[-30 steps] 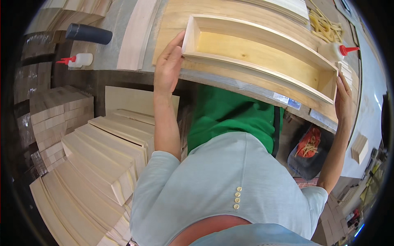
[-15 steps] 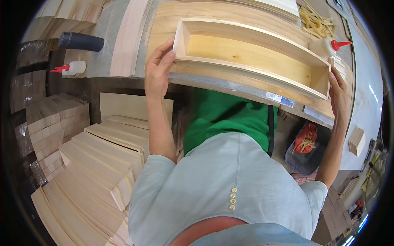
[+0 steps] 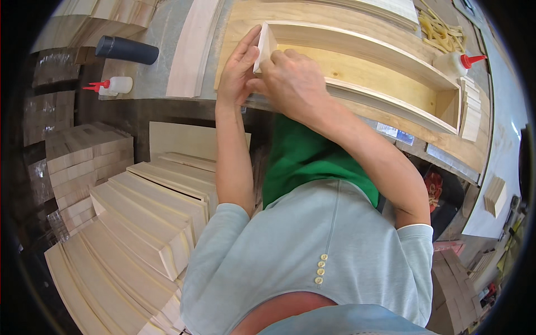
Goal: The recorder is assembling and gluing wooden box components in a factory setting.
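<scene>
A long, shallow open-topped wooden box rests on a wooden board at the bench's front edge. At its left end, my left hand grips the end wall from outside, fingers along it. My right hand reaches across to the near left corner, with its fingers curled over the front wall into the box. That hand hides the corner and part of the front side. Close to the box's right end lie several thin wooden strips.
A red-tipped glue bottle stands behind the box's right end. Leftward are another glue bottle, a dark cylinder and flat planks. Stacked wooden panels fill the lower left. Yellowish strips lie at the back right.
My right hand has left the box's right end and crossed to the near left corner. My left hand stays at the left end. The whole view has shifted slightly.
</scene>
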Demonstrator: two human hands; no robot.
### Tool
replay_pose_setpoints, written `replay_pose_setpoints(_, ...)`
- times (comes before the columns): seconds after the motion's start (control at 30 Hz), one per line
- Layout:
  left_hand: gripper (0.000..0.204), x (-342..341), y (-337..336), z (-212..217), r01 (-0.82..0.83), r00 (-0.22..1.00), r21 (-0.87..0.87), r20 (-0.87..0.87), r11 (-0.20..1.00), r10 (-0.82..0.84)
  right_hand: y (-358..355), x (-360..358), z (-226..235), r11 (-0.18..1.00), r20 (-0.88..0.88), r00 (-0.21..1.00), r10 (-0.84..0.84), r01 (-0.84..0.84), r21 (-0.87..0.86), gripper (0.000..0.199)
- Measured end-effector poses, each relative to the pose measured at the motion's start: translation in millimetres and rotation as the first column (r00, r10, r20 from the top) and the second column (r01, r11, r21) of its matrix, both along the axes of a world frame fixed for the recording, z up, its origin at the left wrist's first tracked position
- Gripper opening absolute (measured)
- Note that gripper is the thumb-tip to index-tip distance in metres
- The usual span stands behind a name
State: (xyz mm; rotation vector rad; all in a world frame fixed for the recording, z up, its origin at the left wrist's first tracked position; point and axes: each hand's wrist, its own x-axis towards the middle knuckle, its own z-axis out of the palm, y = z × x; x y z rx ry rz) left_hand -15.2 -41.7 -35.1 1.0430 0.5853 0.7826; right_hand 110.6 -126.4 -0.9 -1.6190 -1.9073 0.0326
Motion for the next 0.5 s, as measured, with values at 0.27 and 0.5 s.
replay_pose_setpoints(0.27, 0.050, -23.5, 24.1, -40.8, 0.125, 0.992, 0.045, 0.021, 0.991, -0.126, 23.9, -31.7, -19.3, 0.994, -0.149, 0.988, -0.038, 0.022, -0.108, 0.011)
replay_pose_setpoints(0.5, 0.049, 3.0, 3.7, -5.0, -0.018, 0.999, 0.025, -0.034, 1.000, 0.019, 8.1, -13.3, -2.6, 0.994, -0.033, 0.996, -0.083, 0.081, -0.073, 0.024)
